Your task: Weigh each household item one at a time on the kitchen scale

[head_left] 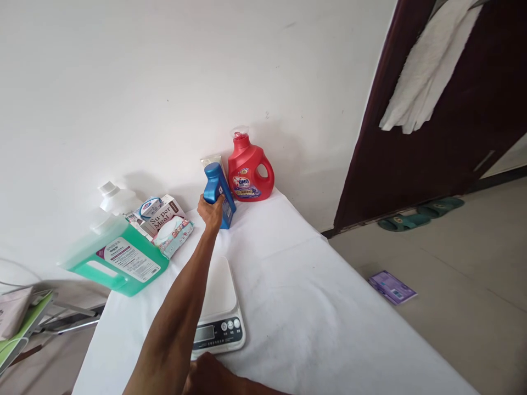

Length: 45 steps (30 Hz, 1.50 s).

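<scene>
Table in white cloth meets white wall, dark door.

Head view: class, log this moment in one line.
left hand: grips blue bottle | right hand: by scale | red jug: behind

The red plastic detergent jug stands at the desk's back edge, right of the blue bottle. The white digital scale lies nearer, before both.

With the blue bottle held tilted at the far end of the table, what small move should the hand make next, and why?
Probably bring the blue bottle back toward the white scale. The left hand grips it tilted, near the red detergent jug, and the scale's platform looks bare.
</scene>
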Each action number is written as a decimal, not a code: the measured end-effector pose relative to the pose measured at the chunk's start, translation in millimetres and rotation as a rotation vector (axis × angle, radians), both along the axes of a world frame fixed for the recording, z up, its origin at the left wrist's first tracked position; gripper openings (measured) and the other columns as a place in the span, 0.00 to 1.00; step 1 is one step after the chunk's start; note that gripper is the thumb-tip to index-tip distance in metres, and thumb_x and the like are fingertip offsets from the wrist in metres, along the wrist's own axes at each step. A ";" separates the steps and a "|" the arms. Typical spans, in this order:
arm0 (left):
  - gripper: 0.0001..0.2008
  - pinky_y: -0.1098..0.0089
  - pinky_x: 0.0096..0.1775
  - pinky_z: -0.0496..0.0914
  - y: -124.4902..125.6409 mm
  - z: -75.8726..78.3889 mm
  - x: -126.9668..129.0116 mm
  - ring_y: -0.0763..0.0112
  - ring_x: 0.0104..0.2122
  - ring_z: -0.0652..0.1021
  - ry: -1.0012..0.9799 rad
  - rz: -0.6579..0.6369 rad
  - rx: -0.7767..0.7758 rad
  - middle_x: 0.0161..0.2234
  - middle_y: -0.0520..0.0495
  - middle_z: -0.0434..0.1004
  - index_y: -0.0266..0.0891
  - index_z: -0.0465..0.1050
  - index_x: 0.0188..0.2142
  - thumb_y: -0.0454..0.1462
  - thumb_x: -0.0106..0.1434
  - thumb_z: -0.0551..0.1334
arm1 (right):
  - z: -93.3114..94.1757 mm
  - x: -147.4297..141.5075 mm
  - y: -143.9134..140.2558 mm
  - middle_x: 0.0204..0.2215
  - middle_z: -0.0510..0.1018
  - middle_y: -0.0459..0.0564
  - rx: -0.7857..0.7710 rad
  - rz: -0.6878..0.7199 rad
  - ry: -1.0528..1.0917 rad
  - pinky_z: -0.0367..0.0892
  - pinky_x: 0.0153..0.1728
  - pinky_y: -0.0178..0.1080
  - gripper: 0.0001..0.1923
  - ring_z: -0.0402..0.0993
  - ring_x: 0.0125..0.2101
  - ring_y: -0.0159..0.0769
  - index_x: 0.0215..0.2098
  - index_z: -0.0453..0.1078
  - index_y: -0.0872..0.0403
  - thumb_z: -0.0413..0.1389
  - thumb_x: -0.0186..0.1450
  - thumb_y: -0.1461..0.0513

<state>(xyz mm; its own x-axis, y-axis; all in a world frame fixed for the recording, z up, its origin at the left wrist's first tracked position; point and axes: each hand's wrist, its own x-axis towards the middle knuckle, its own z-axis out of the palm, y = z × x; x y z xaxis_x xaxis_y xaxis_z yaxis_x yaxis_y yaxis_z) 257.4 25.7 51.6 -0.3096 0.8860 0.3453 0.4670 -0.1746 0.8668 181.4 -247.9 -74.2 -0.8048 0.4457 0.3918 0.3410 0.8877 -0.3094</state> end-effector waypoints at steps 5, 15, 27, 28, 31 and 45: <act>0.24 0.64 0.39 0.75 -27.1 4.4 -35.7 0.65 0.32 0.79 -0.328 -0.194 0.063 0.31 0.50 0.80 0.36 0.77 0.40 0.45 0.46 0.76 | -8.6 0.0 -10.7 0.25 0.80 0.43 0.090 -0.028 -0.080 0.43 0.12 0.37 0.08 0.76 0.21 0.34 0.36 0.70 0.51 0.60 0.70 0.57; 0.27 0.61 0.45 0.79 -161.9 54.3 -128.6 0.59 0.39 0.83 -0.288 -0.366 -0.020 0.40 0.47 0.86 0.40 0.82 0.47 0.40 0.46 0.80 | 24.3 25.7 -17.5 0.33 0.82 0.47 0.003 -0.017 -0.069 0.50 0.16 0.41 0.04 0.78 0.27 0.38 0.40 0.71 0.54 0.59 0.69 0.61; 0.26 0.66 0.39 0.75 -191.1 25.9 -168.2 0.65 0.34 0.79 -0.171 -0.274 -0.074 0.35 0.51 0.83 0.41 0.82 0.47 0.41 0.47 0.81 | 28.9 28.4 -16.9 0.34 0.82 0.49 -0.043 -0.012 -0.088 0.53 0.19 0.39 0.05 0.78 0.29 0.38 0.41 0.72 0.55 0.57 0.71 0.61; 0.26 0.66 0.39 0.75 -192.3 27.0 -167.2 0.64 0.34 0.79 -0.155 -0.270 -0.076 0.35 0.51 0.83 0.41 0.82 0.46 0.42 0.47 0.80 | 27.7 28.1 -17.2 0.33 0.82 0.49 -0.045 -0.012 -0.081 0.54 0.19 0.38 0.05 0.78 0.29 0.38 0.41 0.72 0.55 0.57 0.71 0.61; 0.25 0.66 0.36 0.75 -199.9 34.3 -161.8 0.63 0.32 0.78 -0.065 -0.258 -0.100 0.33 0.50 0.82 0.40 0.82 0.43 0.45 0.47 0.80 | 24.8 27.4 -18.3 0.33 0.82 0.50 -0.061 -0.009 -0.089 0.59 0.22 0.37 0.05 0.78 0.30 0.38 0.42 0.72 0.56 0.57 0.72 0.61; 0.31 0.66 0.32 0.70 -225.3 -44.8 -219.3 0.67 0.26 0.74 -0.241 -0.068 -0.120 0.28 0.47 0.77 0.39 0.81 0.38 0.64 0.66 0.60 | 23.0 31.1 -21.0 0.32 0.80 0.49 -0.098 -0.003 -0.145 0.49 0.22 0.39 0.04 0.75 0.29 0.38 0.39 0.69 0.54 0.54 0.68 0.68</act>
